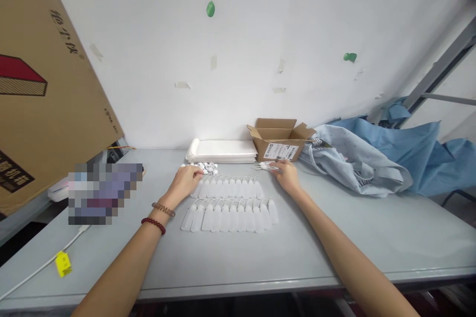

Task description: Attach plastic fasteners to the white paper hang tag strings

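Two rows of small white translucent tags point(230, 205) with loops lie side by side on the grey table point(260, 257). My left hand point(185, 182) rests at the left end of the far row, fingers curled, touching a heap of small white pieces point(206, 167). My right hand point(286, 174) is at the right end of the far row, fingers pinched on a white stringed piece point(266, 165) just in front of a small open cardboard box point(279, 141). Bead bracelets sit on my left wrist.
A stack of flat white trays point(223, 150) lies against the wall behind the rows. Blue cloth point(375, 156) is heaped at the right. A large cardboard carton point(40, 84) leans at the left, a white cable with a yellow tag point(63, 263) below it.
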Demonstrator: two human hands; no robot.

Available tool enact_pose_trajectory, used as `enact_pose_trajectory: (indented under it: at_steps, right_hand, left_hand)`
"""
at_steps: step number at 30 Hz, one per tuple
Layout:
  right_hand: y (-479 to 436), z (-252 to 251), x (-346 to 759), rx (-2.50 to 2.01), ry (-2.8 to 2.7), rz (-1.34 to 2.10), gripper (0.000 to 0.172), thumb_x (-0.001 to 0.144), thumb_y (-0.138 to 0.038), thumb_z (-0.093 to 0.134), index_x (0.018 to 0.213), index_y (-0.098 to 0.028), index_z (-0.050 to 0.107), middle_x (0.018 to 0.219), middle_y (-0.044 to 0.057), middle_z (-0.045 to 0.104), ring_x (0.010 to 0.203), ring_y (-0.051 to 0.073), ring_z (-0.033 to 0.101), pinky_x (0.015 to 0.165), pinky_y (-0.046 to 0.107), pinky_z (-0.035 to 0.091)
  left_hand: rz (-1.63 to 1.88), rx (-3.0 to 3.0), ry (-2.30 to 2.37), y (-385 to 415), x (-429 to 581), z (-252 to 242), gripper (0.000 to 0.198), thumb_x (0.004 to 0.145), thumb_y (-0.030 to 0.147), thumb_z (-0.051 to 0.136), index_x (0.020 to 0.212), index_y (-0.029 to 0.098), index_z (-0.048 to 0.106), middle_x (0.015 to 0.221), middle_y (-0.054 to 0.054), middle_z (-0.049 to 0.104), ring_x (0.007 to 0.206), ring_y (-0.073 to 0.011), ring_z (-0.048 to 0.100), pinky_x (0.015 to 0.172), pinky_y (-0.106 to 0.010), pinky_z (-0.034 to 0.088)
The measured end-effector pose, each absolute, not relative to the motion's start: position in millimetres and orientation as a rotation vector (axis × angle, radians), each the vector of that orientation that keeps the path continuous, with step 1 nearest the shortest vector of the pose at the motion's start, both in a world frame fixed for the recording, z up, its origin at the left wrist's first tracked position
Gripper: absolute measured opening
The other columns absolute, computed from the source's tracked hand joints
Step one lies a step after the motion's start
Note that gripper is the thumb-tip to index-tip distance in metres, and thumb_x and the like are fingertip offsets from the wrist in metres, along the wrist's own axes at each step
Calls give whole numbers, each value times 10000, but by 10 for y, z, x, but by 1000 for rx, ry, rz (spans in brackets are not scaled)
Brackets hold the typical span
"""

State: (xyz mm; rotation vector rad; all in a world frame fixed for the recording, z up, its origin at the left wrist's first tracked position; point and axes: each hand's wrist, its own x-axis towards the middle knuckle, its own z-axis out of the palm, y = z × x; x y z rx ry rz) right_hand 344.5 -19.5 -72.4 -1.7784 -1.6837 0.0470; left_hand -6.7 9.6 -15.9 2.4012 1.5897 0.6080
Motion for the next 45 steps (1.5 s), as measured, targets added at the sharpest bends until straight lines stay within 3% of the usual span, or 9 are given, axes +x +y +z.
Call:
enact_pose_trajectory:
  at_steps: [7,11,16,20,28,35,41,45]
  right_hand:
    - [-201,-721,3393,-1729,-1624,56,357,749,-87,491,1046,-103,689,1017,136,598,734,182,589,799,318,459]
    - [-247,-635,3332,-1706,-1608,73,332,749,-103,473,1026,-98,656,992,141,607,740,184,583,773,321,455]
    - [-464,-423,3153,-1606,-1803,233,118,763,-194,526,757,-167,640,707,32,645,629,144,561,641,247,427]
    - [-634,-297,2985,-1603,-2011,474,136,771,-279,551,694,-173,589,636,1,624,565,117,513,527,217,343]
    - [-653,-270,2925,-1842,-2010,431,211,757,-344,561,638,-170,561,647,29,634,575,131,515,509,232,281]
    - [-640,-301,2857,-1932,-1947,384,230,742,-287,532,551,-160,543,573,47,613,531,130,495,489,241,252]
    - [-638,-287,2817,-1794,-1762,373,178,724,-289,532,587,-184,492,572,20,592,549,136,498,518,241,309]
    - [-693,-246,2752,-1509,-1607,569,137,759,-316,549,720,-191,508,611,-8,585,547,133,528,540,246,397]
  left_hand:
    - [650,2327,1697,75,-40,-126,273,782,280,519,932,150,705,890,-103,723,827,-248,647,770,-330,470]
    - [791,2250,1784,33,-36,-77,328,785,360,517,933,123,690,913,-126,712,808,-255,636,770,-346,467]
    - [988,2107,1751,-99,13,-3,327,785,435,516,826,152,674,843,-92,711,756,-228,627,738,-328,468]
    - [1064,2066,1618,-201,113,-2,306,788,442,522,819,163,642,848,-75,709,790,-216,639,755,-321,474]
    - [1036,1999,1490,-267,245,-51,267,762,419,596,828,163,633,853,-67,704,810,-209,646,723,-306,488]
    - [999,1993,1395,-355,311,-11,281,816,438,552,796,184,669,786,-28,705,749,-185,630,697,-280,476]
    - [937,2002,1342,-398,349,-8,278,819,433,555,833,189,688,788,-20,707,701,-179,619,677,-282,476]
    - [924,1988,1311,-422,379,-6,275,814,416,566,872,186,705,806,-35,708,718,-186,624,674,-287,491]
